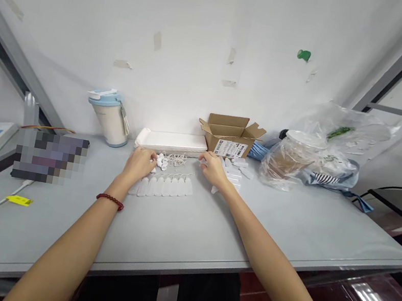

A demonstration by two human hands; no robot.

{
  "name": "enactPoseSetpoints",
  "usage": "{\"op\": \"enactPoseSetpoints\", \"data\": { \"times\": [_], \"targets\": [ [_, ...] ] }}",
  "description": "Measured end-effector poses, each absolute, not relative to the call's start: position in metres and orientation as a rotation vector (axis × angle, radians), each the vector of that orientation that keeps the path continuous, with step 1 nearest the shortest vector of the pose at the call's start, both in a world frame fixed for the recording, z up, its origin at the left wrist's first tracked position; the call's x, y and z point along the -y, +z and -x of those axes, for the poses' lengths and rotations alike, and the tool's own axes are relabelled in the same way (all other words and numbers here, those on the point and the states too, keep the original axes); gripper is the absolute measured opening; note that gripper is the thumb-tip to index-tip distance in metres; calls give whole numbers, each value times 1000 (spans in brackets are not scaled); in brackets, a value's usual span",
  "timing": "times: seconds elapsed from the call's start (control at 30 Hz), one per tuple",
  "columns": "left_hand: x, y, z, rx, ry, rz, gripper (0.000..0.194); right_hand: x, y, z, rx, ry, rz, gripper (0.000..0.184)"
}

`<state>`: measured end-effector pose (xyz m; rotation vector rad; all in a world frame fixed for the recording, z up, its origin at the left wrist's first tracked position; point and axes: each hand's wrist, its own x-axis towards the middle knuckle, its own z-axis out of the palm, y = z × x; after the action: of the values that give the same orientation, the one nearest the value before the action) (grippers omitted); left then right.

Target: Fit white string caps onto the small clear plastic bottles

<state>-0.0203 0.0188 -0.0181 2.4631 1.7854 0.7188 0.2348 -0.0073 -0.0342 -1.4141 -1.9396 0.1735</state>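
Observation:
My left hand [139,164] rests with curled fingers at the left end of a row of several small white plastic tags [163,185] laid side by side on the grey table [178,235]. Its fingertips touch small white round pieces [162,162] next to thin white strings [177,159]. My right hand [213,169] is curled beside a loose pile of the same white tags [235,172], with its fingers pinched near the strings. What either hand holds is too small to make out. A red bead bracelet [110,200] sits on my left wrist.
Against the wall stand a blue-lidded white jug [109,119], a stack of white trays [173,142], an open cardboard box [232,134] and a clear plastic bag holding a lidded cup [296,159]. A white cable with a yellow label [19,200] lies at the left.

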Motion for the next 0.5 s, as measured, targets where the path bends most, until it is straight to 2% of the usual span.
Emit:
{"op": "enactPoseSetpoints", "data": {
  "times": [0.2, 0.3, 0.5],
  "targets": [
    [-17, -10, 18, -1796, 1002, -2265, 17, 12, -27, -233, 1825, 255, 1398, 22],
    [-6, -1, 9, -1618, 1233, -1975, 13, 21, -19, -225, 1762, 329, 1349, 24],
    [26, 13, -21, -1111, 1323, -1451, 30, 43, -6, -200, 1747, 482, 1158, 33]
  ]
}}
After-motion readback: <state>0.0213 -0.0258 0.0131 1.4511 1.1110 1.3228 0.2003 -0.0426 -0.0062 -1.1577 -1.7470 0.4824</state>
